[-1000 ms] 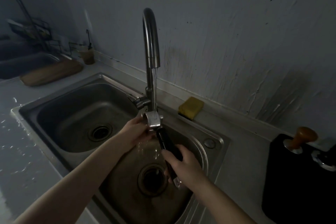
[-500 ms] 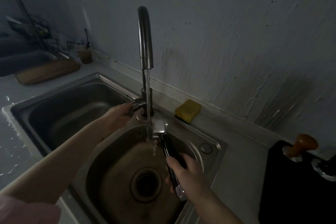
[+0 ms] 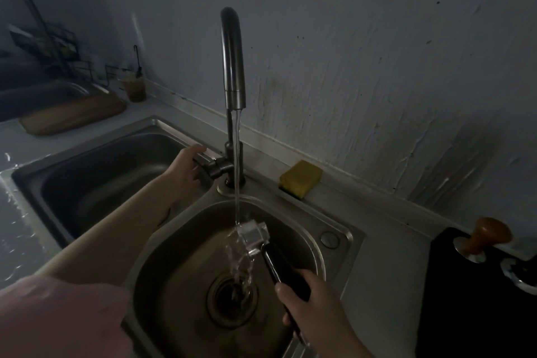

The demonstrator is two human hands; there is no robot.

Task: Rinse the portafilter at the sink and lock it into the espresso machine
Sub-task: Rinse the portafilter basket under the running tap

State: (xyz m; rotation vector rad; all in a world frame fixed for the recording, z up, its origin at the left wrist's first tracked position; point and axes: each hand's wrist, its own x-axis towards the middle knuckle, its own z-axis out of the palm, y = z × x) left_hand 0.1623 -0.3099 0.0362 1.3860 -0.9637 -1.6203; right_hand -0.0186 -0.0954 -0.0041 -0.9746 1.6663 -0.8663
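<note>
The portafilter (image 3: 255, 237) has a shiny metal head and a black handle. My right hand (image 3: 308, 302) grips that handle and holds the head over the right sink basin (image 3: 186, 241), under the running water. Water from the tall faucet (image 3: 232, 67) hits the head and splashes down toward the drain (image 3: 232, 296). My left hand (image 3: 186, 166) rests on the faucet's side lever (image 3: 209, 164), fingers curled around it. The espresso machine is not in view.
The left sink basin (image 3: 87, 180) lies beside the right one. A yellow sponge (image 3: 300, 179) sits on the back ledge. A wooden-knobbed tamper (image 3: 485, 237) stands on a black mat (image 3: 465, 299) at right. A wooden board (image 3: 72, 115) and a cup (image 3: 133, 88) sit far left.
My left hand left the portafilter head and went to the faucet lever. The water grew from a trickle to a full stream. The portafilter now sits lower in the basin.
</note>
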